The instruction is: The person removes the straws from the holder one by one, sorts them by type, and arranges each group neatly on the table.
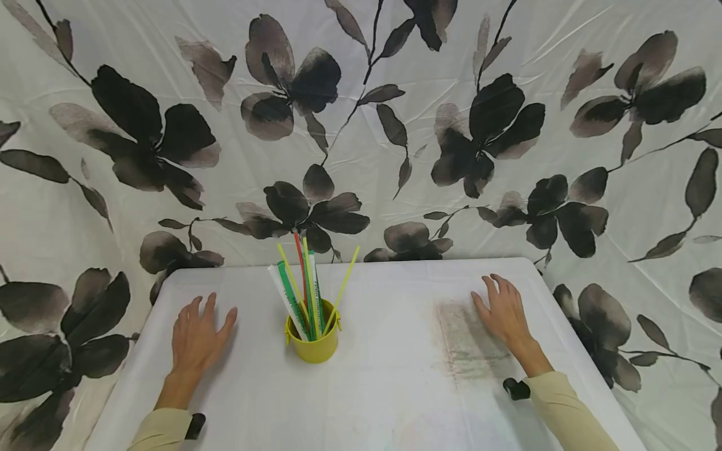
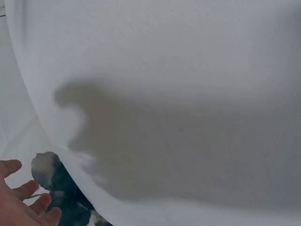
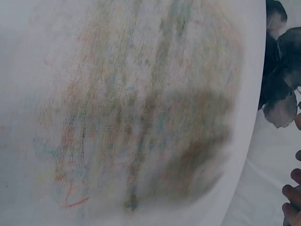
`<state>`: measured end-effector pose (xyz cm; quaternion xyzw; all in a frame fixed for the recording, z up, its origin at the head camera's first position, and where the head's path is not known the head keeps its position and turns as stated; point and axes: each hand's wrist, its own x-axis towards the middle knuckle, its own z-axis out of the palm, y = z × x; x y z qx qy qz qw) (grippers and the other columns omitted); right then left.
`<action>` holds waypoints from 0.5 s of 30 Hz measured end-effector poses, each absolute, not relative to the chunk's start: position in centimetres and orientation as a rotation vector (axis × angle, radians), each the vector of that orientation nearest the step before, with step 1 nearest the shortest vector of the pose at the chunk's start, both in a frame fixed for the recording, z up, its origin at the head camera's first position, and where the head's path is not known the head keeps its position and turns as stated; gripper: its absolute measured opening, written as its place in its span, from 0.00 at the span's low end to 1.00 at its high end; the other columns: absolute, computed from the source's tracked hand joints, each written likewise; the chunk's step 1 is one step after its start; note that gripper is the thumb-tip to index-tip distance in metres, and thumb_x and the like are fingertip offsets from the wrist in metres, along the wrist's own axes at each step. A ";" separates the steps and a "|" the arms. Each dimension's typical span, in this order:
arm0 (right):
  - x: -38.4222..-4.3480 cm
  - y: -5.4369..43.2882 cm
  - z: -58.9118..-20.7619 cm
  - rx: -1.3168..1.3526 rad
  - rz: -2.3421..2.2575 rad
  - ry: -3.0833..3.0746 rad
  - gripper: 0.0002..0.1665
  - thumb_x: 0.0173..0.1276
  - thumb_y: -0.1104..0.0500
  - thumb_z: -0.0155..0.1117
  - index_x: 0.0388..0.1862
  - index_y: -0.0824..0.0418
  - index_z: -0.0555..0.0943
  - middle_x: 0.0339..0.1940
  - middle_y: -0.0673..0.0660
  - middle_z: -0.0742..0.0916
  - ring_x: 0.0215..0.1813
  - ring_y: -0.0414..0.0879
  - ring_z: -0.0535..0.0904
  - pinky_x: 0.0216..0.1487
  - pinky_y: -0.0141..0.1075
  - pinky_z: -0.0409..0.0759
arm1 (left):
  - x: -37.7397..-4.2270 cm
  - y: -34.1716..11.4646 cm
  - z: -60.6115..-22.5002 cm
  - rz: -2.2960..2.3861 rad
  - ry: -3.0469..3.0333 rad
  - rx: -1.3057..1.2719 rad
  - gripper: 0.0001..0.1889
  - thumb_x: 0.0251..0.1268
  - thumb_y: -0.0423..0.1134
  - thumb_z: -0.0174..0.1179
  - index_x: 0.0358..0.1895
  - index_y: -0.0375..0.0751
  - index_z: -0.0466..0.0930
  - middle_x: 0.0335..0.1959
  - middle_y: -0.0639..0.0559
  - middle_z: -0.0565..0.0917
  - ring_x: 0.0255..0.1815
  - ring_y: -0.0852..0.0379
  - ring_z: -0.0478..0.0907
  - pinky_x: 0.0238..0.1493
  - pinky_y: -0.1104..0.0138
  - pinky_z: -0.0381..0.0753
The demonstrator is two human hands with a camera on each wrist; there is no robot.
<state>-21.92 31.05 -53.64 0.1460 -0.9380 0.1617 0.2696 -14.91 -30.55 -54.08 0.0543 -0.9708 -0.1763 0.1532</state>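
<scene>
On the white table stands a small yellow bucket (image 1: 313,352), left of the middle. Several slim sticks rise from it: yellow ones, a red one (image 1: 300,263), and green-and-white ones (image 1: 289,300) that look like paper-wrapped straws. My left hand (image 1: 194,338) is to the left of the bucket, fingers spread, holding nothing. Over on the right, my right hand (image 1: 504,313) is beside a smudged patch (image 1: 468,341), its fingers loosely bent and nothing in them. Fingertips of the left hand (image 2: 28,197) and the right hand (image 3: 292,188) show at the edges of the wrist views.
A white cloth covers the table (image 1: 372,401). Behind and beside it hangs a pale sheet (image 1: 406,150) printed with dark flowers. Coloured stains (image 3: 141,122) mark the cloth on the right. Black wrist devices (image 1: 195,426) sit at both sleeves.
</scene>
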 end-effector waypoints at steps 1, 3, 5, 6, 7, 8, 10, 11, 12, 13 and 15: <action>-22.0 30.9 -53.6 0.398 0.433 -2.511 0.25 0.68 0.60 0.69 0.57 0.76 0.77 0.56 0.78 0.80 0.57 0.76 0.75 0.58 0.68 0.73 | -14.9 -30.3 -53.9 -0.524 -2.792 0.165 0.36 0.78 0.56 0.51 0.71 0.25 0.64 0.68 0.20 0.63 0.67 0.20 0.59 0.67 0.30 0.60; -22.0 30.7 -53.4 0.407 0.429 -2.482 0.23 0.68 0.61 0.70 0.55 0.76 0.78 0.54 0.77 0.81 0.55 0.76 0.76 0.55 0.68 0.74 | -15.0 -29.9 -53.5 -0.560 -2.801 0.180 0.36 0.78 0.55 0.51 0.71 0.24 0.64 0.69 0.20 0.63 0.67 0.20 0.60 0.66 0.29 0.62; -22.1 30.5 -53.3 0.411 0.431 -2.466 0.22 0.67 0.62 0.71 0.54 0.76 0.79 0.53 0.77 0.82 0.54 0.76 0.77 0.54 0.68 0.75 | -15.0 -29.5 -53.2 -0.580 -2.806 0.189 0.36 0.79 0.55 0.50 0.72 0.24 0.63 0.69 0.20 0.62 0.67 0.20 0.61 0.65 0.29 0.64; -22.1 30.4 -53.2 0.413 0.434 -2.460 0.22 0.67 0.62 0.71 0.54 0.76 0.79 0.52 0.76 0.82 0.54 0.75 0.77 0.53 0.67 0.75 | -15.0 -29.3 -53.0 -0.587 -2.805 0.193 0.36 0.79 0.55 0.50 0.72 0.24 0.64 0.69 0.20 0.62 0.67 0.20 0.61 0.65 0.29 0.65; -22.1 30.3 -53.2 0.413 0.438 -2.455 0.21 0.67 0.62 0.71 0.54 0.76 0.79 0.52 0.76 0.82 0.53 0.75 0.77 0.53 0.67 0.76 | -15.0 -29.1 -52.9 -0.598 -2.803 0.195 0.36 0.79 0.55 0.50 0.72 0.24 0.64 0.69 0.20 0.63 0.66 0.20 0.62 0.64 0.29 0.65; -22.1 30.2 -53.1 0.414 0.443 -2.450 0.21 0.68 0.62 0.71 0.53 0.76 0.80 0.51 0.76 0.82 0.53 0.75 0.77 0.52 0.67 0.76 | -15.0 -28.9 -52.7 -0.607 -2.802 0.198 0.35 0.79 0.55 0.50 0.72 0.24 0.64 0.69 0.21 0.63 0.66 0.20 0.62 0.63 0.29 0.66; -22.2 30.0 -53.0 0.413 0.456 -2.445 0.21 0.68 0.62 0.71 0.53 0.75 0.80 0.51 0.75 0.82 0.52 0.74 0.78 0.52 0.67 0.76 | -14.9 -28.6 -52.5 -0.632 -2.803 0.210 0.35 0.80 0.55 0.49 0.72 0.25 0.64 0.69 0.21 0.63 0.66 0.21 0.63 0.62 0.30 0.68; -22.2 30.0 -52.9 0.413 0.463 -2.443 0.20 0.68 0.63 0.71 0.53 0.75 0.80 0.51 0.75 0.83 0.52 0.74 0.78 0.52 0.66 0.76 | -14.9 -28.5 -52.3 -0.644 -2.803 0.217 0.35 0.80 0.56 0.48 0.72 0.26 0.64 0.70 0.22 0.63 0.65 0.22 0.64 0.61 0.30 0.68; -22.2 29.9 -52.9 0.416 0.469 -2.440 0.20 0.67 0.63 0.71 0.52 0.75 0.80 0.50 0.75 0.83 0.52 0.74 0.78 0.51 0.66 0.76 | -14.9 -28.3 -52.2 -0.658 -2.805 0.226 0.35 0.80 0.56 0.48 0.72 0.26 0.64 0.70 0.22 0.63 0.66 0.22 0.64 0.61 0.30 0.69; -22.2 29.7 -52.8 0.420 0.476 -2.435 0.20 0.67 0.63 0.71 0.52 0.75 0.80 0.50 0.74 0.83 0.52 0.73 0.78 0.51 0.66 0.77 | -14.9 -28.2 -52.0 -0.672 -2.808 0.237 0.35 0.80 0.56 0.47 0.73 0.27 0.64 0.70 0.23 0.64 0.66 0.23 0.64 0.61 0.30 0.69; -22.2 29.5 -52.6 0.428 0.495 -2.434 0.19 0.67 0.63 0.71 0.52 0.75 0.80 0.50 0.74 0.83 0.52 0.73 0.78 0.51 0.66 0.77 | -14.8 -27.9 -51.7 -0.699 -2.812 0.263 0.36 0.81 0.57 0.46 0.73 0.27 0.64 0.70 0.23 0.64 0.66 0.24 0.64 0.61 0.31 0.69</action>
